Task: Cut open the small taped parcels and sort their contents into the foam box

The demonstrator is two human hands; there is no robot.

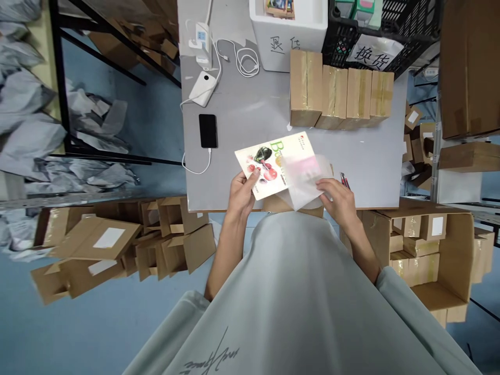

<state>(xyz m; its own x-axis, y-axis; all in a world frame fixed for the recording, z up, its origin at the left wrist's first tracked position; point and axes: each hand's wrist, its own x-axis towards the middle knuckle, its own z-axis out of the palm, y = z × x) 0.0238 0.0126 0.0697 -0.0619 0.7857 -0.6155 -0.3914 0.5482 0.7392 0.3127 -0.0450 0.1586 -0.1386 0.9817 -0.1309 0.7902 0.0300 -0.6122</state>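
My left hand (242, 194) is closed on the lower left corner of a thin cream booklet (269, 179) with pictures of fruit on its cover, thumb on top. A translucent white plastic bag (300, 192) overlaps the booklet's right side, and something pink shows through it. Whether the booklet is partly inside the bag I cannot tell. My right hand (336, 199) grips the bag's right edge between thumb and fingers. Under both lies a piece of brown cardboard (273, 204) at the table's front edge. Just beyond my right hand is a red and black utility knife (344, 180).
On the grey table (242, 114) stand a row of taped cardboard boxes (332, 99), a white bin (289, 47) and a black crate (414, 31). A phone (208, 130), power bank (203, 88) and cables lie left. Open cartons (172, 239) flank the table below.
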